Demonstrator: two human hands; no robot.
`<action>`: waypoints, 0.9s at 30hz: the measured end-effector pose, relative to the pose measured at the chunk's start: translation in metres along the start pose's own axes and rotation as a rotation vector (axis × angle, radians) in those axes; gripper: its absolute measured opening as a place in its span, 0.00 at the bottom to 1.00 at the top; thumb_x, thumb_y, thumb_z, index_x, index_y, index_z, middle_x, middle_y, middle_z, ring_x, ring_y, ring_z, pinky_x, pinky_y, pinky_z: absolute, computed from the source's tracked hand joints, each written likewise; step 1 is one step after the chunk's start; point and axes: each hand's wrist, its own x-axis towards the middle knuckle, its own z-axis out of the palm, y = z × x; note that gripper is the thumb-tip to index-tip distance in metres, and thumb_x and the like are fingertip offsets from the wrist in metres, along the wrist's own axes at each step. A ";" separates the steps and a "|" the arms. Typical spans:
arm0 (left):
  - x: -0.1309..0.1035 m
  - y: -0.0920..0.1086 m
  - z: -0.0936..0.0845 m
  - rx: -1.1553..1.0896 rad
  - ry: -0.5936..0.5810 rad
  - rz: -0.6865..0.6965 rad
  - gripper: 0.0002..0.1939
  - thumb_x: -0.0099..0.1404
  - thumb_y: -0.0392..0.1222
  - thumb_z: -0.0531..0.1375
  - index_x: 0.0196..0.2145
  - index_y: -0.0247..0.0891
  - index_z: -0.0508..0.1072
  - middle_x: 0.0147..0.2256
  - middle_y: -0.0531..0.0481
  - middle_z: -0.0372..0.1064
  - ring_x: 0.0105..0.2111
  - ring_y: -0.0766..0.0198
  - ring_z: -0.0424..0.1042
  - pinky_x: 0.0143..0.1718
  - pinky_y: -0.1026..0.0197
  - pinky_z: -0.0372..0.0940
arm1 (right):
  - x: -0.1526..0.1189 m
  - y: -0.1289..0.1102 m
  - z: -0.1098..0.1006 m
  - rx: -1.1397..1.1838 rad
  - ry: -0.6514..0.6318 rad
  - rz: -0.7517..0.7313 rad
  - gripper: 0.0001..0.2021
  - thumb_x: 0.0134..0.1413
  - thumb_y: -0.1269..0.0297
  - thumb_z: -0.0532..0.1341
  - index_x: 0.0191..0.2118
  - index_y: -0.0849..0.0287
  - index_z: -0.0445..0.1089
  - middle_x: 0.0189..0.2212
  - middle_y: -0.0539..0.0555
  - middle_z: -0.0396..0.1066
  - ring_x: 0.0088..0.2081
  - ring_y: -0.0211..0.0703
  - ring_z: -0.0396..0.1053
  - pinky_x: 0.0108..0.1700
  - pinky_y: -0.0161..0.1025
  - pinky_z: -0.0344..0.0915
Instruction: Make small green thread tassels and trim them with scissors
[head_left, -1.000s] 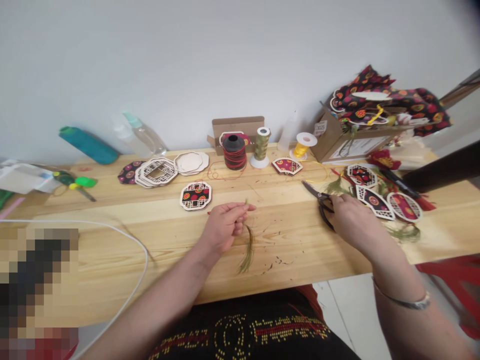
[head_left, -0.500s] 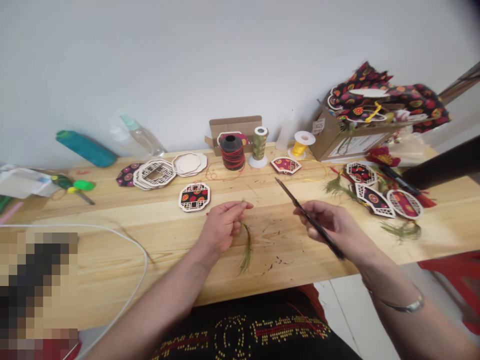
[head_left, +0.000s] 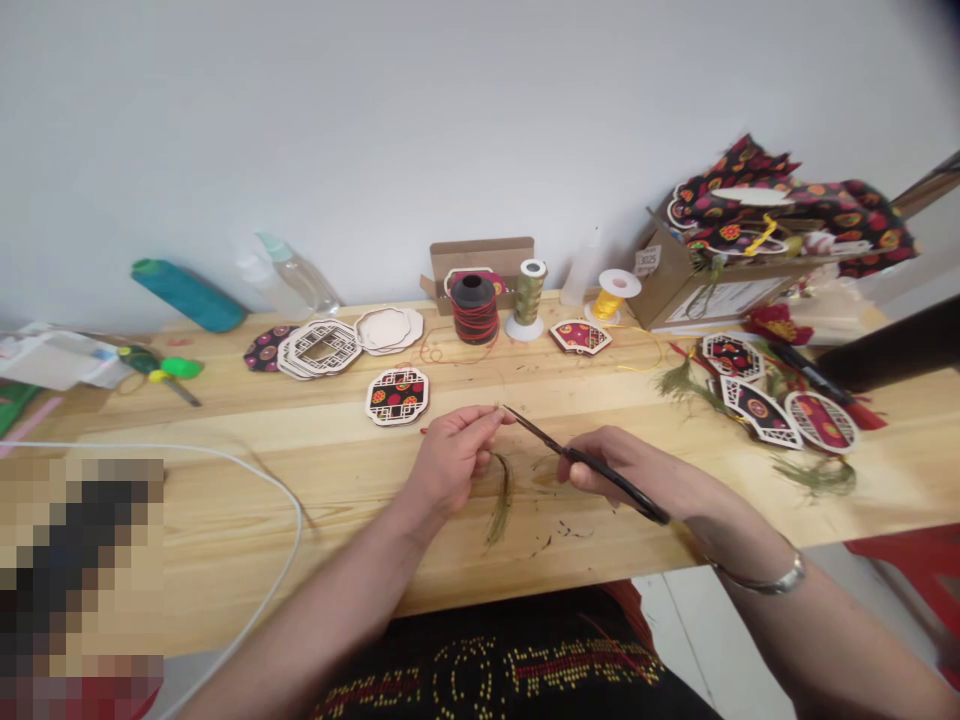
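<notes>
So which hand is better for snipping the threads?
Probably the right hand: it holds the scissors, their tips right by the left hand, which pinches the threads.

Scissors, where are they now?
In the head view, right of centre, the scissors are in the right hand, with their tips by the left hand.

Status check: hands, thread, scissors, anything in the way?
Left hand pinching olive threads, ends hanging. Right hand holding scissors. Watch left fingertips, right at the blades; contact unclear. Dark scraps on tabletop.
</notes>
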 end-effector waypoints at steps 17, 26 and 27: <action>-0.001 -0.001 0.001 0.012 -0.008 0.000 0.10 0.50 0.42 0.64 0.27 0.31 0.76 0.16 0.60 0.47 0.16 0.77 0.43 0.16 0.69 0.37 | 0.021 0.005 0.007 0.192 -0.046 -0.020 0.26 0.50 0.39 0.53 0.20 0.60 0.54 0.15 0.43 0.46 0.19 0.28 0.43 0.20 0.31 0.42; -0.001 -0.002 0.001 0.010 -0.023 -0.010 0.11 0.50 0.43 0.65 0.28 0.31 0.76 0.16 0.60 0.49 0.15 0.78 0.43 0.15 0.70 0.37 | 0.021 0.006 0.010 0.220 -0.031 -0.016 0.28 0.49 0.37 0.52 0.21 0.60 0.54 0.16 0.43 0.46 0.19 0.28 0.43 0.20 0.31 0.41; -0.001 -0.001 0.001 0.006 -0.023 -0.015 0.11 0.50 0.43 0.65 0.28 0.31 0.76 0.16 0.60 0.49 0.15 0.79 0.43 0.15 0.70 0.37 | 0.021 0.007 0.010 0.215 -0.028 -0.024 0.28 0.50 0.36 0.52 0.21 0.60 0.54 0.16 0.43 0.45 0.19 0.28 0.42 0.20 0.32 0.40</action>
